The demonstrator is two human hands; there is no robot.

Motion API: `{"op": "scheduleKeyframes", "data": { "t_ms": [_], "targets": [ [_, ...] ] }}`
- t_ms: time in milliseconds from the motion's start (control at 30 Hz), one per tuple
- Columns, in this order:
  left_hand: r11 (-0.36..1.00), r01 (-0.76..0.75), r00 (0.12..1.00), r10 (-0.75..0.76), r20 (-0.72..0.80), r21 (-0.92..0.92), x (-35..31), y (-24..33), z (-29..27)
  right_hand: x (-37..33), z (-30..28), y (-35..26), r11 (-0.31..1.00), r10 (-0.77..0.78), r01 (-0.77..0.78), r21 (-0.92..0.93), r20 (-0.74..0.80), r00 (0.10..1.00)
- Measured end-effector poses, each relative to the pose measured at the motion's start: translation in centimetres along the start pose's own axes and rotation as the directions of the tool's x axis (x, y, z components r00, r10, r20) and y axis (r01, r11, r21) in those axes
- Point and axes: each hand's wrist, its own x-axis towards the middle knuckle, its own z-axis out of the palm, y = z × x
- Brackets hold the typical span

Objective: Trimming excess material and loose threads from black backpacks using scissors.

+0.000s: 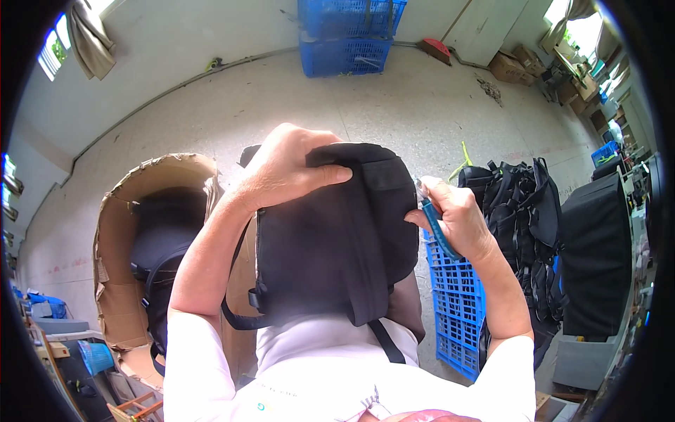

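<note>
A black backpack [309, 246] lies across my lap, its straps hanging toward my body. My left hand [295, 165] grips its far edge, with the thumb pressed on the black fabric and the fingers hidden behind it. At the bag's right edge, my right hand [453, 211] is closed around thread snips with a teal handle [439, 228]. The metal tip of the snips points away from me, close to the bag's edge. Whether the blades touch the fabric or a thread is too small to tell.
An open cardboard box [116, 281] with another black bag [165, 225] stands at my left. To my right, several black bags [517, 218] are piled by a blue plastic crate [457, 302]. Stacked blue crates [344, 56] and a red dustpan [436, 49] are along the far wall.
</note>
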Motion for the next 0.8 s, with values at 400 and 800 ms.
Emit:
{"op": "scheduleKeyframes", "data": {
  "t_ms": [400, 800],
  "targets": [
    [0.99, -0.064, 0.782, 0.128, -0.61, 0.126, -1.6, -1.8, -0.1, 1.0, 2.4, 2.2, 0.672, 0.436, -0.157, 0.724, -0.215, 0.874],
    [0.772, 0.139, 0.948, -0.286, -0.143, -0.62, -3.8, -3.6, -2.8, -6.8, 7.8, 3.7, 0.502, 0.689, -0.12, 0.857, -0.312, 0.654]
  ]
}}
